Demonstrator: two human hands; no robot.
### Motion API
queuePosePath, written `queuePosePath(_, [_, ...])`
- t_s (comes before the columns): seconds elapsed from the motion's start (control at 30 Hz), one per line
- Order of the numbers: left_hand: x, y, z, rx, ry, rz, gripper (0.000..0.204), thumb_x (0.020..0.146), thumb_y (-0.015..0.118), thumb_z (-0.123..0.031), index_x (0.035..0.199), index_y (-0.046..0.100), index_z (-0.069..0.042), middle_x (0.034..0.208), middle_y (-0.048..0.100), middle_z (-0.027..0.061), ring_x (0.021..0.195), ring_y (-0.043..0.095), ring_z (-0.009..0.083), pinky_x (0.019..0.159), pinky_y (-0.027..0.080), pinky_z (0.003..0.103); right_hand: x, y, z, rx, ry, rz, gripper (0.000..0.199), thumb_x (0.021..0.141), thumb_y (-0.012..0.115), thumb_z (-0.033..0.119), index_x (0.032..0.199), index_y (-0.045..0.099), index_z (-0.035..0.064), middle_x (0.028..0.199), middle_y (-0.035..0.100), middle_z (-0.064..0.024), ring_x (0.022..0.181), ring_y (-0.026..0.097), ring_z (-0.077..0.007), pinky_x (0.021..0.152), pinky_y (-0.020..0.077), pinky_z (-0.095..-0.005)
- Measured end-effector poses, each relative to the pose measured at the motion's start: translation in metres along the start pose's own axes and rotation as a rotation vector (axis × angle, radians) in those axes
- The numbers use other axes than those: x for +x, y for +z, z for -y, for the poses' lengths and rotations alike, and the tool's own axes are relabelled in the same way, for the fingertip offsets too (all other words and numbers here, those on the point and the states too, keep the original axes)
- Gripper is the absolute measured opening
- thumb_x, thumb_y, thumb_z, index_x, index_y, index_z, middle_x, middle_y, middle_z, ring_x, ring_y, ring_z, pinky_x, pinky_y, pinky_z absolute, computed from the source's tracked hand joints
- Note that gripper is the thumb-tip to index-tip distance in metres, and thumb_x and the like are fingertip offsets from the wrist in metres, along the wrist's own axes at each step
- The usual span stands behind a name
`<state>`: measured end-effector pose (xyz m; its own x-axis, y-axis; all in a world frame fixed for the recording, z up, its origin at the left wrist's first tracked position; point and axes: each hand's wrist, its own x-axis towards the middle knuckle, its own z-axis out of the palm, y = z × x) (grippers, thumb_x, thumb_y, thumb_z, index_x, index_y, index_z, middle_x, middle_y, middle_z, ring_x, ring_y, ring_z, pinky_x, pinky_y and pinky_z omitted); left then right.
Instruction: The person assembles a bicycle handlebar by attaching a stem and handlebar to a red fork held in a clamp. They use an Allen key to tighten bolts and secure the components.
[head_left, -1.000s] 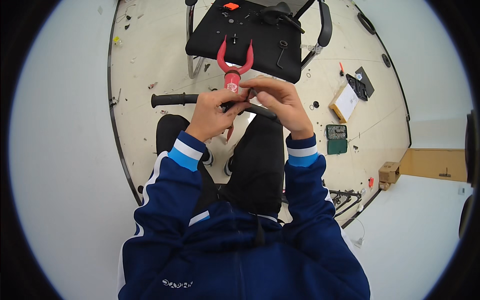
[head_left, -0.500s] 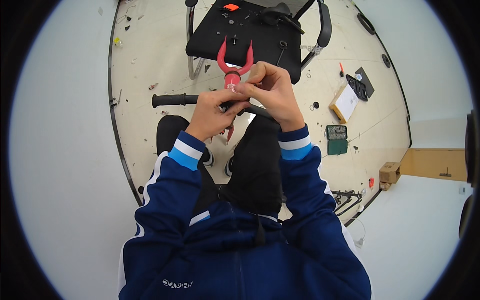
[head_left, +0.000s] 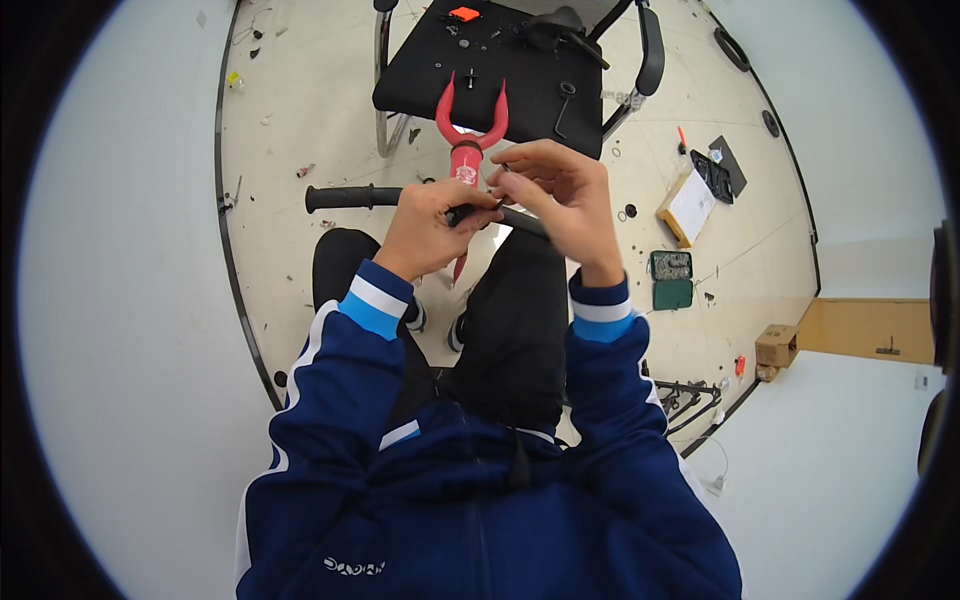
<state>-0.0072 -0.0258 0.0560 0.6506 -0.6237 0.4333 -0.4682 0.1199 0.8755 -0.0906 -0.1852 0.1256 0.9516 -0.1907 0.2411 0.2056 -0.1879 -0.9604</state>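
My left hand point(head_left: 435, 225) is closed round the middle of a black handlebar point(head_left: 350, 198), where a dark part shows between thumb and fingers. To its right, my right hand point(head_left: 560, 205) pinches a thin dark rod point(head_left: 502, 203), its fingers curled; the rod's full shape is hidden. Just beyond both hands stands a red frame point(head_left: 467, 160) with a dark ring and a two-pronged fork point(head_left: 498, 120) pointing away from me. The handlebar lies crosswise above my knees, its left grip sticking out past my left hand. Another red tip point(head_left: 460, 268) shows below the hands.
Ahead, a black chair point(head_left: 420, 85) carries a bicycle saddle point(head_left: 550, 28), an orange piece point(head_left: 464, 14) and small metal parts. On the floor to the right lie a green case point(head_left: 673, 294), a white-and-yellow box point(head_left: 687, 208) and a black tool case point(head_left: 714, 178). Small scraps are scattered leftward.
My right hand has shifted right and slightly down, and its fingers have loosened, so the thin dark rod now shows. My left hand stays at the handlebar.
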Motion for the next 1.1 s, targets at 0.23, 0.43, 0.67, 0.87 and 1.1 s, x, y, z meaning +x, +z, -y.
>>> queuePosePath(0.23, [0.003,-0.002,0.0,0.032,0.005,0.046,0.017,0.079,0.079,-0.003,0.095,0.075,-0.003,0.079,0.071,0.0132,0.065,0.067,0.0237,0.061,0.051,0.032,0.021,-0.035,-0.003,0.095,0.081,0.313,0.022,0.088,0.072,0.005,0.106,0.06,-0.0036,0.1,0.067,-0.0141,0.092,0.072,-0.0219,0.077,0.0603,-0.031])
queuePosePath(0.43, [0.005,-0.003,0.003,0.062,0.0,-0.014,0.017,0.077,0.08,-0.003,0.094,0.074,-0.001,0.08,0.071,0.0126,0.066,0.068,0.0225,0.061,0.051,0.031,0.012,-0.006,-0.004,-0.09,-0.057,-0.105,0.014,0.086,0.069,-0.004,0.085,0.056,-0.0025,0.093,0.069,-0.0125,0.084,0.072,-0.0177,0.068,0.0594,-0.0268])
queuePosePath(0.67, [0.002,-0.004,-0.003,0.061,-0.017,-0.002,0.016,0.077,0.079,-0.002,0.092,0.074,0.0,0.08,0.071,0.0121,0.066,0.068,0.0192,0.062,0.052,0.029,-0.009,0.03,-0.004,-0.44,-0.459,-0.35,0.015,0.079,0.074,-0.001,0.087,0.061,-0.0003,0.089,0.073,-0.0095,0.076,0.073,-0.0181,0.069,0.0565,-0.0282])
queuePosePath(0.87, [-0.001,-0.003,-0.002,0.034,-0.051,0.014,0.017,0.078,0.078,0.0,0.095,0.074,-0.001,0.08,0.073,0.0124,0.068,0.069,0.0185,0.063,0.053,0.029,-0.002,-0.006,0.009,-0.057,-0.049,0.123,0.025,0.082,0.07,-0.004,0.108,0.068,-0.003,0.099,0.074,-0.0126,0.094,0.073,-0.0215,0.086,0.0578,-0.0316])
queuePosePath(1.1, [0.006,-0.008,-0.008,0.038,-0.022,0.096,0.018,0.08,0.075,-0.001,0.098,0.074,-0.002,0.083,0.074,0.0124,0.069,0.071,0.0222,0.063,0.053,0.029,0.012,-0.032,0.021,-0.119,0.007,0.44,0.029,0.088,0.07,0.0,0.117,0.069,-0.0042,0.107,0.072,-0.0147,0.1,0.071,-0.0215,0.091,0.057,-0.0339])
